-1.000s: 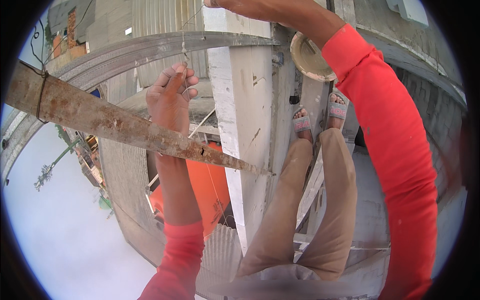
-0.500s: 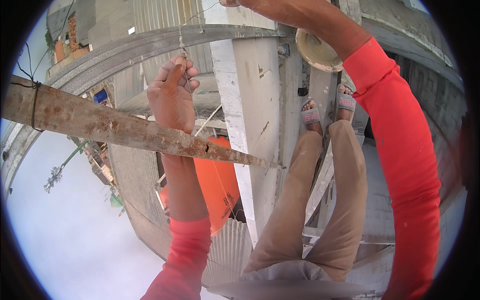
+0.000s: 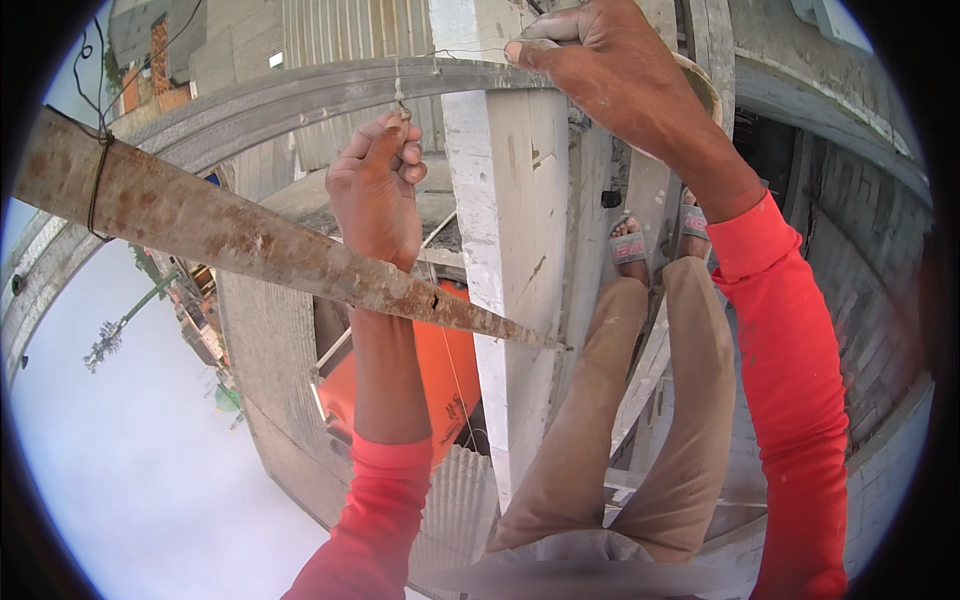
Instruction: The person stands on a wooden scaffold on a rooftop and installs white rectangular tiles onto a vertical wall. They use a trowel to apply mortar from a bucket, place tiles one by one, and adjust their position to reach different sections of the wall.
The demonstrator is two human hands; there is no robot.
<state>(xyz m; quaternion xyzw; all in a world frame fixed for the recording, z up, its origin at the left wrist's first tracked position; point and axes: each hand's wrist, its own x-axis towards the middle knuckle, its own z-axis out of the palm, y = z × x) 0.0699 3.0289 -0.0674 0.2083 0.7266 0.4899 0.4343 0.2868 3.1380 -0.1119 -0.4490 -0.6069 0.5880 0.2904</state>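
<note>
Head view shows thin wire [image 3: 470,50] at 12 o'clock, probably light and springy, best pinched near its end; left hand [image 3: 378,185], 11 o'clock, pinches knotted cord [image 3: 401,105], right hand [image 3: 600,65], 1 o'clock, the wire.

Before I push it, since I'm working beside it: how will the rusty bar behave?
The bar is probably stiff, spanning nearly straight without visible sag. Its rusty, metal-looking surface suggests weight and a rough grip. The wire looped around it may hinder sliding.
</note>
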